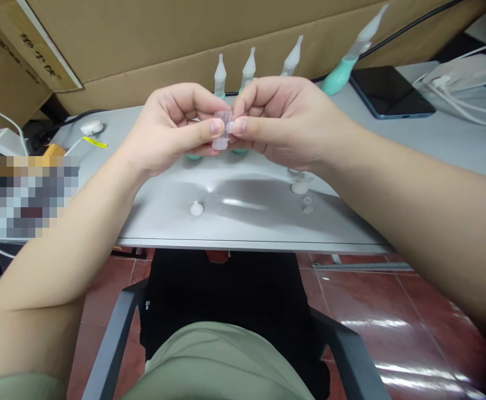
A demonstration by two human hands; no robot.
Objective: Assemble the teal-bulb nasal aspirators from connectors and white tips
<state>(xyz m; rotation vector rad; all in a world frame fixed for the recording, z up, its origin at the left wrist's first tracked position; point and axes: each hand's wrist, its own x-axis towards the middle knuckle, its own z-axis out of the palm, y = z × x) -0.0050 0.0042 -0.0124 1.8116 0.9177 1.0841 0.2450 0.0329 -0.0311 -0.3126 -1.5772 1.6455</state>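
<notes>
Nearest the table edge, loose parts lie unassembled on the smooth grey table (pixel 247 228): a small white plastic cap (pixel 197 209) and small white plastic rings (pixel 307 204). Above them, the left hand (pixel 172 128) and right hand (pixel 284 119) together pinch a small translucent tubular plastic piece (pixel 222 129) between thumbs and forefingers. Beyond, four teal-based droppers with tapered translucent nozzles (pixel 249 66) stand apparently assembled before the cardboard wall (pixel 184 39).

Bare left hand (pixel 172 128) and bare right hand (pixel 280 119) meet fingertip to fingertip, thumbs pinched, forearms angled inward from near
</notes>
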